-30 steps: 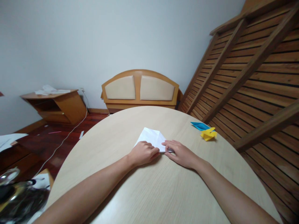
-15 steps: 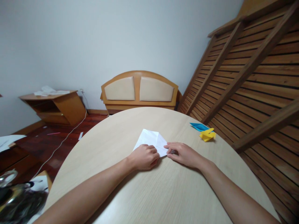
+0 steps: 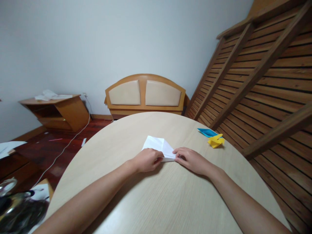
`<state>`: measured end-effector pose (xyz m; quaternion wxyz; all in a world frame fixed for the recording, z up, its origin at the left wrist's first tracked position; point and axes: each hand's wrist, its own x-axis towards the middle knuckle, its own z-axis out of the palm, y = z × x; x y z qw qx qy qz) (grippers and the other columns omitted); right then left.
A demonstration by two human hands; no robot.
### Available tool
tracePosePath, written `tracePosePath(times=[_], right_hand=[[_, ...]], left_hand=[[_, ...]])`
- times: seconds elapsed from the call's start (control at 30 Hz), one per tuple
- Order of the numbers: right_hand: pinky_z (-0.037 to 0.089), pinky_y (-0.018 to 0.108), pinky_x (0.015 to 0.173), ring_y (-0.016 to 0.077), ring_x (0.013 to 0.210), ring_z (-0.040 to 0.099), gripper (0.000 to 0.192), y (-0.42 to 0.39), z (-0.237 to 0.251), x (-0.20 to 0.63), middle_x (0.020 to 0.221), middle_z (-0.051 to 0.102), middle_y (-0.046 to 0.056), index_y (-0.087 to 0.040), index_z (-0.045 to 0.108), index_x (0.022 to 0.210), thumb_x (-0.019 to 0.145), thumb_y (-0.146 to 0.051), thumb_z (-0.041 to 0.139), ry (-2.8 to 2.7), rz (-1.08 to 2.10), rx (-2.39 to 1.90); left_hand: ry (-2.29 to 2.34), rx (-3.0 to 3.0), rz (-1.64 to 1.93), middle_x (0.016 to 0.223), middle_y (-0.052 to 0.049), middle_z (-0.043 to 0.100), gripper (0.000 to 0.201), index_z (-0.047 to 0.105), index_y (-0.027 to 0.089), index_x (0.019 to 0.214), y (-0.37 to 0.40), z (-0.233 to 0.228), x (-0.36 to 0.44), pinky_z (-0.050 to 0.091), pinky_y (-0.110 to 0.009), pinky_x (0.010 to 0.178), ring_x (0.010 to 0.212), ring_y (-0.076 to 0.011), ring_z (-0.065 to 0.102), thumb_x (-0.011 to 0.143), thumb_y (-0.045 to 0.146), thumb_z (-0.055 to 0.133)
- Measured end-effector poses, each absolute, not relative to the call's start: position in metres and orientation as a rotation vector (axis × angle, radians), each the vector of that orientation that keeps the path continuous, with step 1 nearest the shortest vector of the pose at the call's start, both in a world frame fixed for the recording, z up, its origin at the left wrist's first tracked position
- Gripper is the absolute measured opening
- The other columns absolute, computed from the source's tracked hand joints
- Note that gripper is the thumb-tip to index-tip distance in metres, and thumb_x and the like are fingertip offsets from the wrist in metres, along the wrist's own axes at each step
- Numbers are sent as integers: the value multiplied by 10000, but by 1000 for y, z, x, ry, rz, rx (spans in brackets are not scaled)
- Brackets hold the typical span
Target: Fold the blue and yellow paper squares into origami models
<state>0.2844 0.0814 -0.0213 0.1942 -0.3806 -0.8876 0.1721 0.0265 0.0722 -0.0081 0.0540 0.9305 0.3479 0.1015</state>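
Note:
A white sheet of paper [image 3: 156, 143] with creases lies on the round table [image 3: 165, 201], its near edge folded up. My left hand [image 3: 148, 160] grips the near left part of the paper, fingers curled and thumb at the fold. At the right corner, my right hand [image 3: 187, 159] pinches the paper between thumb and fingers. The parts of the sheet under my fingers are hidden.
Near the table's right edge sit a yellow folded paper figure [image 3: 215, 141] and a blue folded paper piece [image 3: 206, 132]. Slatted wooden boards [image 3: 255, 87] lean at the right. A headboard [image 3: 146, 92] stands beyond the table, a low cabinet [image 3: 58, 112] at left.
My left hand has shifted slightly left and away from me, its thumb now at the fold. The near edge of the paper is now turned up. My right hand stays at the right corner.

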Motion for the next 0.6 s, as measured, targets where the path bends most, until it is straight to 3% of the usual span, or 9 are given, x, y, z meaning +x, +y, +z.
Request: tracePosePath(times=[0.1,0.23,0.43,0.6], right_hand=[[469,367,947,226,1055,624,206,81,-21,284,1115,698,79,-212,682,885,961,-322,525,-2498,465,-1043],[469,370,943,223,1039,619,212,81,-20,282,1089,691,80,-211,677,898,971,-320,511,-2502,457,-1030],[474,375,936,224,1024,616,164,82,-20,281,1073,682,71,-219,666,934,962,-288,519,-2491,469,-1030],[485,378,914,233,1012,619,176,82,-23,281,1071,683,75,-225,665,1037,956,-304,530,-2465,458,-1081]], left_hand=[[1056,2738,335,809,-52,722,188,684,175,996,76,-8,24,460,-241,621,692,-170,668,909,150,519],[1071,2692,412,1001,-67,733,265,647,189,1137,78,-7,22,496,-260,727,854,-191,694,901,136,541],[1099,2886,383,1064,-56,696,263,617,213,1152,76,-10,22,517,-284,741,903,-205,671,903,164,548],[1070,3073,484,1249,-112,616,311,575,207,1254,80,-18,20,500,-377,906,1129,-255,576,949,182,517]])
